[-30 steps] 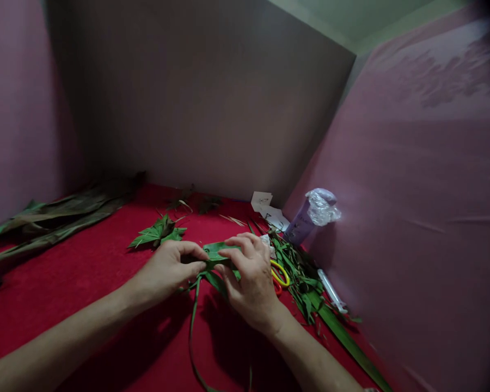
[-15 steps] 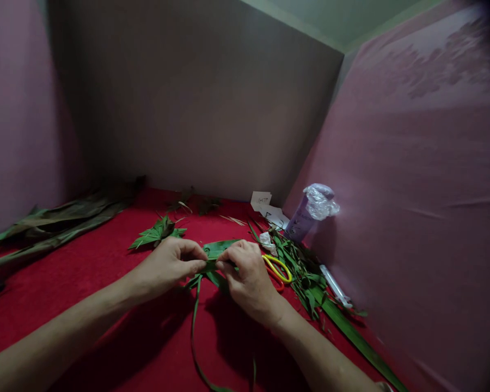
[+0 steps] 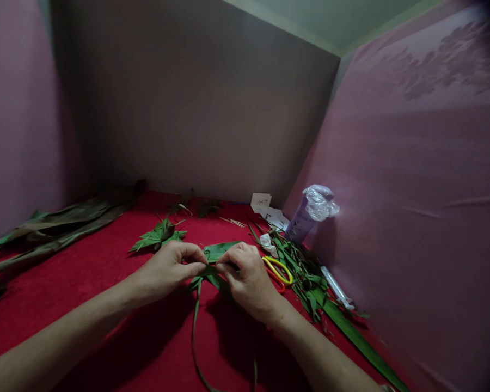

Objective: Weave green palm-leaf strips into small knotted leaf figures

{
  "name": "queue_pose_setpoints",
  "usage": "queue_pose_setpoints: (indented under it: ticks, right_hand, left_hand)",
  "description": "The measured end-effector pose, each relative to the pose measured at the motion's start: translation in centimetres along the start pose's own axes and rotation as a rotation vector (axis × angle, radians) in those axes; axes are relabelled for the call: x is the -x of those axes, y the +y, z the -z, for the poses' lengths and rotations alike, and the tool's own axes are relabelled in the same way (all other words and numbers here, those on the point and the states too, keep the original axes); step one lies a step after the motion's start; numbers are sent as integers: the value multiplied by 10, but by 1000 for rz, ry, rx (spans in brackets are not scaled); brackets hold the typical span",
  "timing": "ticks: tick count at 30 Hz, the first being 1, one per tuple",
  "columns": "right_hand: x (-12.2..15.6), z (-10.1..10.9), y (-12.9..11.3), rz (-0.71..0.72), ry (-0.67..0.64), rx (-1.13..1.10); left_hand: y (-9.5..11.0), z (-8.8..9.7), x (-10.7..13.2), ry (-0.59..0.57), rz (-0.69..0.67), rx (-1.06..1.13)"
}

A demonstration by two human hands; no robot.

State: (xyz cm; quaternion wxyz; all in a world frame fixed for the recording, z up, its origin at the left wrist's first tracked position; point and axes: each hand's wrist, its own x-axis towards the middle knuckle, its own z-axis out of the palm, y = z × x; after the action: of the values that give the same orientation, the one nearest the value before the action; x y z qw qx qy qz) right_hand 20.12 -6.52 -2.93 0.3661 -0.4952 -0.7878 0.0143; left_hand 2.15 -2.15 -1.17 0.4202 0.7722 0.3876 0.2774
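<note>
Both hands meet over a red cloth surface [image 3: 85, 283] and pinch a folded green leaf strip [image 3: 217, 252]. My left hand [image 3: 169, 268] grips its left side with curled fingers. My right hand [image 3: 249, 277] pinches its right side, thumb and fingertips pressed together. From the fold, a long thin leaf tail [image 3: 194, 332] trails down toward me across the cloth. Yellow-and-orange scissors [image 3: 278, 271] lie just right of my right hand.
A finished folded leaf star [image 3: 158, 235] lies beyond my left hand. Long dried leaves [image 3: 53, 228] stretch along the left. Leaf trimmings [image 3: 306, 275], a white pen-like object [image 3: 337, 288], a purple bottle with plastic wrap [image 3: 308, 215] and paper scraps [image 3: 265, 207] crowd the right, near the pink wall.
My right hand's fingers have curled from a looser hold into a tight pinch on the leaf strip, close to my left fingertips. The view has shifted slightly.
</note>
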Motion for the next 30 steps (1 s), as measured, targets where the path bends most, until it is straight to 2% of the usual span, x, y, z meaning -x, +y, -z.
queue_pose_setpoints:
  ticks: [10,17,25,30]
  right_hand:
    - [-1,0,-1,-24,-10,-76]
    - [-1,-2,1,-61,1,-80]
    - [-2,-1,2,-72,19,-111]
    - [-2,-1,0,-92,36,-144]
  left_hand:
    - [2,1,2,6,-5,10]
    - [-8,0,-2,27,37,99]
    - [-4,1,-2,29,22,33]
    - [-5,-1,-2,31,42,64]
